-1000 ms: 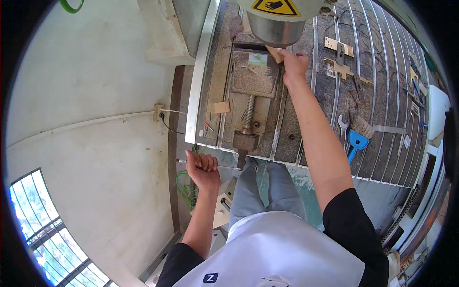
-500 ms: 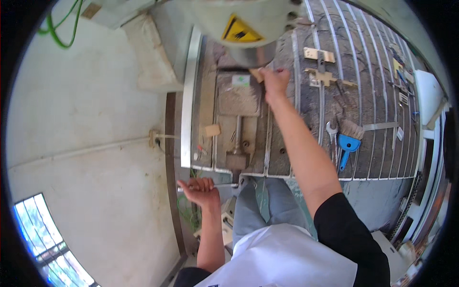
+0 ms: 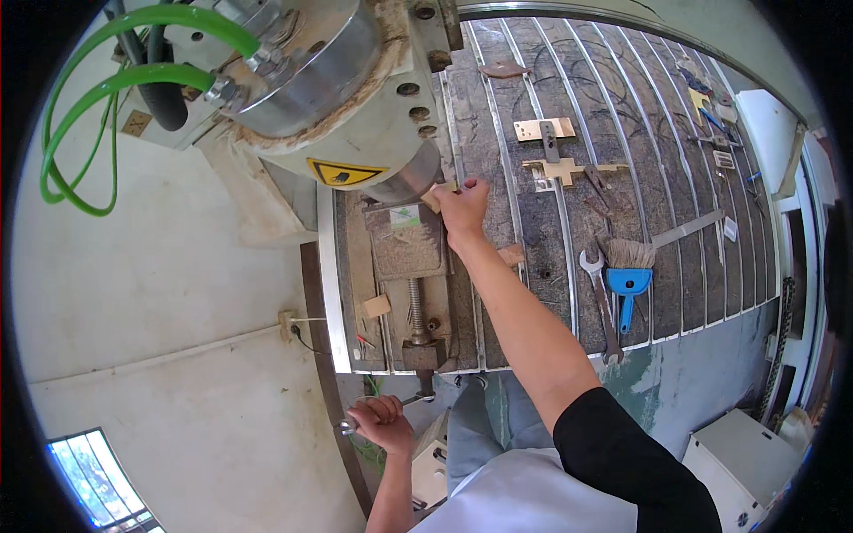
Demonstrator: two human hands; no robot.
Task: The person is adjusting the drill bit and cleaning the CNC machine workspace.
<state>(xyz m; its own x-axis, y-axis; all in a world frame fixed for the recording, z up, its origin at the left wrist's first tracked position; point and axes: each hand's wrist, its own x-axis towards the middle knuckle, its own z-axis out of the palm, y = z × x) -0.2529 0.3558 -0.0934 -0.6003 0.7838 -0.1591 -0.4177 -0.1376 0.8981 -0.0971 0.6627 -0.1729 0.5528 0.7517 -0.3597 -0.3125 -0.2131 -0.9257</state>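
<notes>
My left hand [image 3: 382, 425] is closed round the shaft of a wrench [image 3: 415, 400] below the table's front edge. The wrench's far end meets the end of the screw of a machine vise [image 3: 410, 251]. Beyond the vise's dusty sliding jaw, my right hand [image 3: 464, 211] pinches a small tan block [image 3: 432, 198] at the jaw gap. Just above that hand hangs the machine's spindle head [image 3: 355, 142], with a yellow warning triangle. How deep the block sits between the jaws is hidden.
On the slotted table [image 3: 551, 306] lie an open-end wrench [image 3: 602, 306], a blue-handled brush [image 3: 629, 282], a clamped brass-coloured plate [image 3: 562, 171] and a loose tan piece [image 3: 377, 306]. Green hoses [image 3: 133, 75] loop from the spindle head. A wall stands at left.
My view has shifted, bringing more of the spindle head into sight. The wrench in my left hand now slants, its hand end lower. My right hand stays at the jaws with the tan block.
</notes>
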